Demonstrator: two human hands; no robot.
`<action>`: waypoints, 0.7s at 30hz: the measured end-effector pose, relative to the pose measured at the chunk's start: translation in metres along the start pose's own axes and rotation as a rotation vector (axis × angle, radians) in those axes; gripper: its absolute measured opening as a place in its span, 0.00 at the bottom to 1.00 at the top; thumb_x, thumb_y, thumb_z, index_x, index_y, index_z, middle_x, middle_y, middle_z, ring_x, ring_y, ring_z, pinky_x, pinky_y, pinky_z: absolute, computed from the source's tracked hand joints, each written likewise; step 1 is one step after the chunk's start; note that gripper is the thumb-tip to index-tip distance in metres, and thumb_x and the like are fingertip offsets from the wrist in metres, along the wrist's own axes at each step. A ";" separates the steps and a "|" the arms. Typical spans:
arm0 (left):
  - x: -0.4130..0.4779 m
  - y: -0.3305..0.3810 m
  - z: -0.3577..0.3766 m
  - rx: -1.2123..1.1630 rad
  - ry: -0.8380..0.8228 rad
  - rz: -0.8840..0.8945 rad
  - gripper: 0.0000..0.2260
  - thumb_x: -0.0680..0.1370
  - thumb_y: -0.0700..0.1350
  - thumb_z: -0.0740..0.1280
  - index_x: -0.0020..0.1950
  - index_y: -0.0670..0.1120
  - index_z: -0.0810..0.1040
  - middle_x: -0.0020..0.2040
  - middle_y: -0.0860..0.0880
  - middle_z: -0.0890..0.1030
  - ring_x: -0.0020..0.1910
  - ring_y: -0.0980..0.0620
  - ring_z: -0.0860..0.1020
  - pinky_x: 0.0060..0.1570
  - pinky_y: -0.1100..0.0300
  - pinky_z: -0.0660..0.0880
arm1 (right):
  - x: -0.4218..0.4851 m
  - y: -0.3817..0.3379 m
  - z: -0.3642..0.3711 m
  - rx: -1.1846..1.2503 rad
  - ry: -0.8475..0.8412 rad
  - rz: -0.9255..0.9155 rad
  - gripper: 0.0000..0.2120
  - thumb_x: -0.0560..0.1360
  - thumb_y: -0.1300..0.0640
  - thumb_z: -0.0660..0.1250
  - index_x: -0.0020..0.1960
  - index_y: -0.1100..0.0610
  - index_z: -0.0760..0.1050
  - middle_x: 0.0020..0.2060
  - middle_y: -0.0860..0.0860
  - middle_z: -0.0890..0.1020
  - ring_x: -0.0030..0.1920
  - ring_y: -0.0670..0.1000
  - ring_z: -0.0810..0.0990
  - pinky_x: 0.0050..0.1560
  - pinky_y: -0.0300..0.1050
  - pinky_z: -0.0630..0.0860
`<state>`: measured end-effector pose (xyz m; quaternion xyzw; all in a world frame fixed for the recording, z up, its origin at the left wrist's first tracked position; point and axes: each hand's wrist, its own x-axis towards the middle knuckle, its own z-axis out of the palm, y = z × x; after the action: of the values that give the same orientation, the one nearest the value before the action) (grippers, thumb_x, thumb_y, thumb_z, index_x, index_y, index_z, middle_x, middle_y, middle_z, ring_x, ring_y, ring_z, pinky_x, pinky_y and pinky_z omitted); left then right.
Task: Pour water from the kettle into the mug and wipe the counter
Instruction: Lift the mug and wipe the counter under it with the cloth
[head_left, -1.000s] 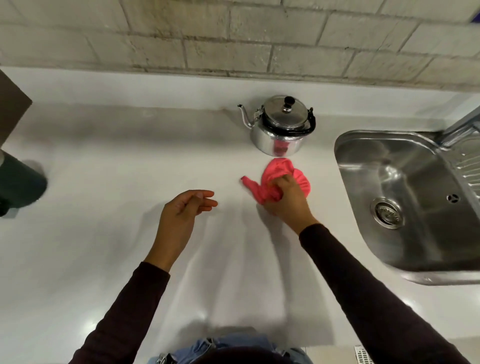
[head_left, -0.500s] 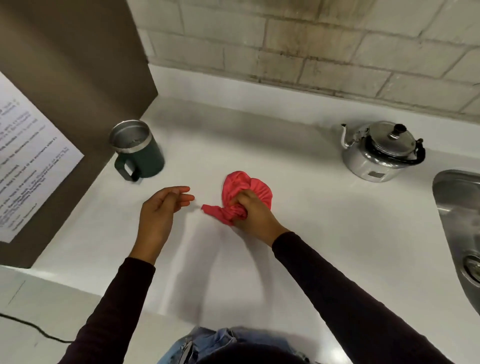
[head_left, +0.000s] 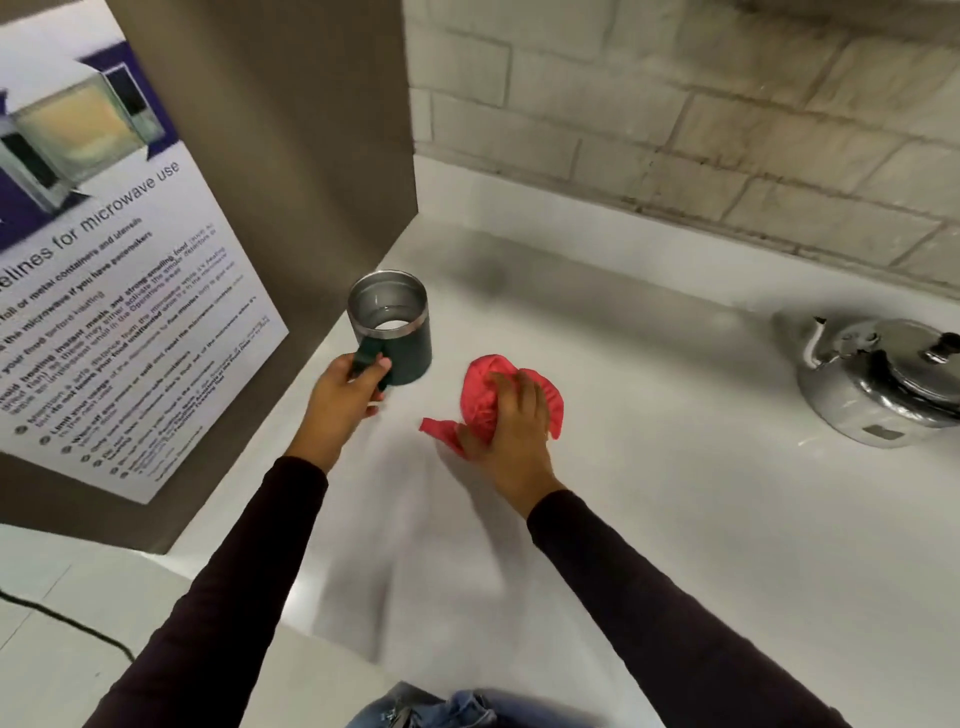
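A dark green mug (head_left: 402, 338) with a steel inside stands on the white counter (head_left: 649, 493) beside the brown panel, with water in it. My left hand (head_left: 343, 395) is closed around its handle. A crumpled pink cloth (head_left: 480, 395) lies on the counter just right of the mug, and my right hand (head_left: 511, 426) presses down on it and grips it. The steel kettle (head_left: 878, 379) with a black knob sits at the far right, spout pointing left, apart from both hands.
A brown side panel (head_left: 311, 130) carrying a microwave-use poster (head_left: 114, 291) walls off the left. A grey brick wall (head_left: 675, 114) runs behind the counter. A black cable (head_left: 62, 621) lies on the lower surface at bottom left.
My view has swung left, so the sink left the frame. My right hand slid the cloth leftward across the counter. My left hand reached forward and closed on the mug's handle.
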<state>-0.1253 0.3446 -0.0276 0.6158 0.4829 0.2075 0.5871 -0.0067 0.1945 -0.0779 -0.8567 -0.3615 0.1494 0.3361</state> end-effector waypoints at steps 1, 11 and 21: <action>0.005 0.001 0.000 -0.011 -0.043 -0.022 0.08 0.77 0.50 0.63 0.49 0.45 0.75 0.45 0.47 0.79 0.38 0.53 0.77 0.38 0.63 0.74 | 0.001 0.002 0.008 -0.085 -0.023 0.029 0.43 0.69 0.34 0.63 0.75 0.56 0.55 0.75 0.61 0.55 0.75 0.62 0.50 0.75 0.62 0.47; 0.027 0.003 -0.003 -0.071 -0.061 -0.074 0.15 0.78 0.49 0.60 0.32 0.47 0.69 0.32 0.49 0.71 0.30 0.52 0.69 0.37 0.62 0.70 | 0.081 0.012 0.012 -0.053 0.006 0.060 0.35 0.75 0.50 0.65 0.75 0.61 0.55 0.76 0.62 0.54 0.76 0.62 0.50 0.75 0.59 0.46; 0.020 0.019 -0.031 -0.106 0.033 0.048 0.19 0.76 0.50 0.63 0.25 0.52 0.72 0.24 0.57 0.73 0.31 0.53 0.70 0.37 0.63 0.70 | 0.166 -0.034 0.027 0.092 -0.217 -0.123 0.15 0.72 0.56 0.66 0.57 0.57 0.77 0.50 0.57 0.83 0.53 0.58 0.79 0.60 0.49 0.72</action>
<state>-0.1346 0.3807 -0.0092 0.5918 0.4658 0.2569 0.6057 0.0775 0.3442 -0.0765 -0.7954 -0.4406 0.2369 0.3423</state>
